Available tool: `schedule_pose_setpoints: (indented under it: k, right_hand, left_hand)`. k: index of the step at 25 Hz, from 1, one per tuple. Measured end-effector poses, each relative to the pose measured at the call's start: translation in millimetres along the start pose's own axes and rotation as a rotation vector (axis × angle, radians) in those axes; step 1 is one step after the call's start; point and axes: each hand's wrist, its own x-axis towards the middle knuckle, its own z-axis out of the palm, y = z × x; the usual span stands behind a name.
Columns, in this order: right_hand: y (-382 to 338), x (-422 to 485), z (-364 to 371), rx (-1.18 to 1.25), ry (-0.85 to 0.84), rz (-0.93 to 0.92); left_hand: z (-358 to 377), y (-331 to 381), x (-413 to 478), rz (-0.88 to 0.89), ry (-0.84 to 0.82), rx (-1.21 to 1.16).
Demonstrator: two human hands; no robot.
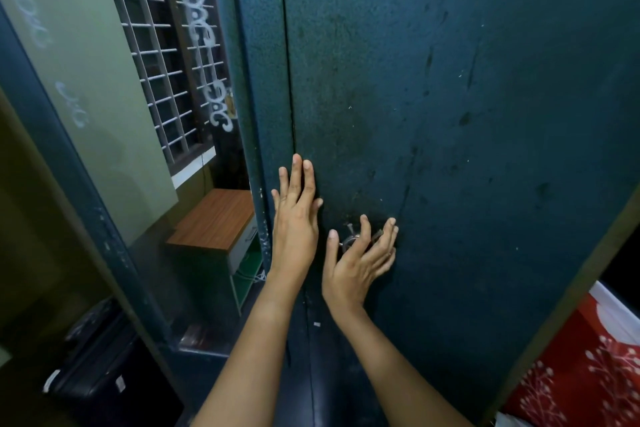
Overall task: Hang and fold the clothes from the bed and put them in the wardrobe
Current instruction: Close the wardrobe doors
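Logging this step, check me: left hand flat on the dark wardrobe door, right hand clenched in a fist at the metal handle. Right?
Not quite. In the head view the right hand is open, fingers spread at the metal handle, no fist. The left hand does lie flat on the dark wardrobe door.

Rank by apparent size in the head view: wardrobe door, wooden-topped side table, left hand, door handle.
1. wardrobe door
2. wooden-topped side table, though it stands farther from the camera
3. left hand
4. door handle, partly hidden behind the right hand
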Motion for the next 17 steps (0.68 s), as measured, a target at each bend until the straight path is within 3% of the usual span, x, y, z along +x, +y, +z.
schedule_pose_setpoints:
  k: [17]
  right_hand:
    - [-5.9,4.2,-22.9,0.075,-0.006,-0.045]
  left_hand:
    - [8.7,-5.6,-2.7,0.016,0.017,0.193]
